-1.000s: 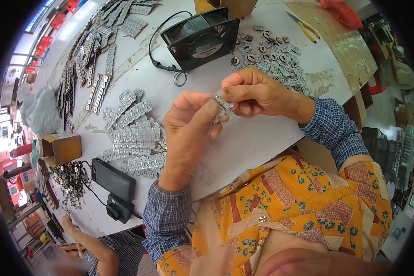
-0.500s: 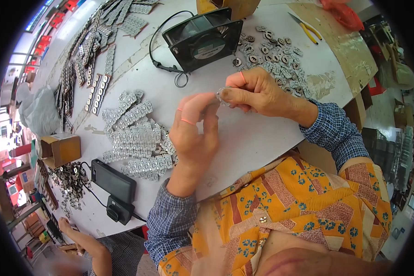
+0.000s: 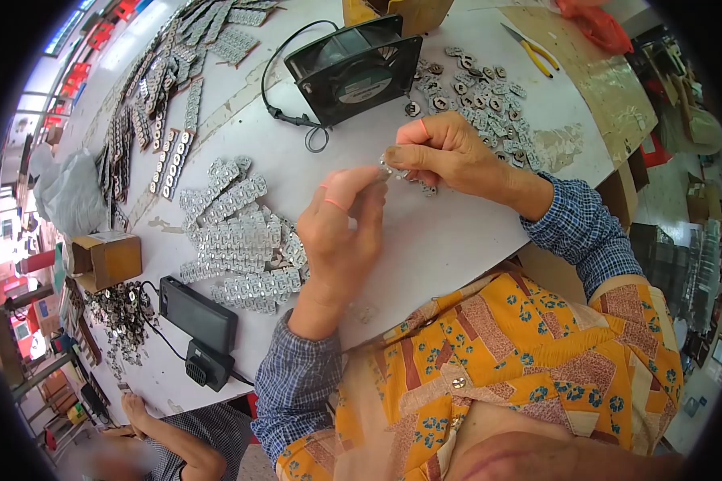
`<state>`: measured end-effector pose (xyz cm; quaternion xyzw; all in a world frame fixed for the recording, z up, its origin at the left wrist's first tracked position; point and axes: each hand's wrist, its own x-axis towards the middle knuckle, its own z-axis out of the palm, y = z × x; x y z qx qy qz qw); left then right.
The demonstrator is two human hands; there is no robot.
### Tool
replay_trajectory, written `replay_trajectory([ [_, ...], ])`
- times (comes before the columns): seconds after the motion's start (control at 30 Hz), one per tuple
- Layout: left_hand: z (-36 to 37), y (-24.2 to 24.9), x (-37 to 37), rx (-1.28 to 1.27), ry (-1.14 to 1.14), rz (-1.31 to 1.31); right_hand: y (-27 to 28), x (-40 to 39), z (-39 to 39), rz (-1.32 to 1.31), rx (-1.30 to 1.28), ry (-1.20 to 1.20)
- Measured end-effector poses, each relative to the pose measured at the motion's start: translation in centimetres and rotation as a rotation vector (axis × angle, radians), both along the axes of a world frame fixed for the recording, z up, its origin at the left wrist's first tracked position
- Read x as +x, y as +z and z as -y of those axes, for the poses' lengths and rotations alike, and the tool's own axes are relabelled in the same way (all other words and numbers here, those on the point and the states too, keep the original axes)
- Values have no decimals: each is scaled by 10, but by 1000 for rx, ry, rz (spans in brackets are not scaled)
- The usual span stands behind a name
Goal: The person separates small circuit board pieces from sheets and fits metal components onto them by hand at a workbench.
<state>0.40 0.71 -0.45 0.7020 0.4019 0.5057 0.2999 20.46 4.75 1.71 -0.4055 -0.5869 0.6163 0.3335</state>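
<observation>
Small metal pieces (image 3: pixel 387 168) sit between my two hands, above the white table. My right hand (image 3: pixel 441 156) pinches them between thumb and forefinger, with an orange band on one finger. From the other side, the fingertips of my left hand (image 3: pixel 345 216) close on the same pieces; its fingers also wear orange bands. Flat metal strips (image 3: pixel 237 240) lie in a pile left of my left hand. Loose round metal parts (image 3: pixel 481 100) are scattered beyond my right hand. The exact shape of the held pieces is too small to tell.
A black fan (image 3: pixel 357 76) with a cable stands beyond my hands. Yellow-handled pliers (image 3: pixel 537 56) lie at the far right. At the left are a black device (image 3: pixel 198 313), a small cardboard box (image 3: pixel 108 260), a plastic bag (image 3: pixel 68 192) and a co-worker's arm (image 3: pixel 168 437).
My left fingertips have shifted slightly down and right, and my right hand's fingers have moved a little. The co-worker's hand at the lower left has moved down and right.
</observation>
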Motion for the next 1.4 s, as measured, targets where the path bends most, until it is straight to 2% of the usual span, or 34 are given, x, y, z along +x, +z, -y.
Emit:
replay_trajectory([
  [0.17,-3,1,0,-82,44,43,0,11,-8,434,750,61],
  [0.2,-5,1,0,-37,28,14,1,11,-8,499,909,84],
  [0.27,-8,2,2,52,-11,-37,1,12,-7,522,941,82],
  [0.37,-7,-1,-2,-15,-61,-97,0,16,-10,513,950,40],
  [0.5,-1,0,-1,-262,-11,125,4,17,-11,473,935,0],
  [0.57,0,6,0,-350,-25,213,7,17,-10,451,920,52],
  [0.67,-5,1,-4,-115,-91,-46,5,16,-9,438,901,91],
  [0.77,-1,7,1,-324,-154,220,3,16,-8,390,820,115],
  [0.97,4,19,5,-602,-204,525,7,12,-2,260,620,183],
  [1.07,3,22,-1,-687,-181,380,7,12,-1,258,570,205],
  [1.1,2,24,-5,-739,-259,483,7,12,-1,255,551,217],
  [1.17,-1,27,-14,-840,-416,690,15,7,8,-116,-30,192],
  [1.2,-1,27,-14,-838,-411,722,18,5,11,-299,-322,173],
  [1.27,-3,26,-13,-833,-397,789,16,3,9,-279,-335,131],
  [1.4,0,16,-2,-604,-188,653,17,-4,8,-85,-197,-42],
])
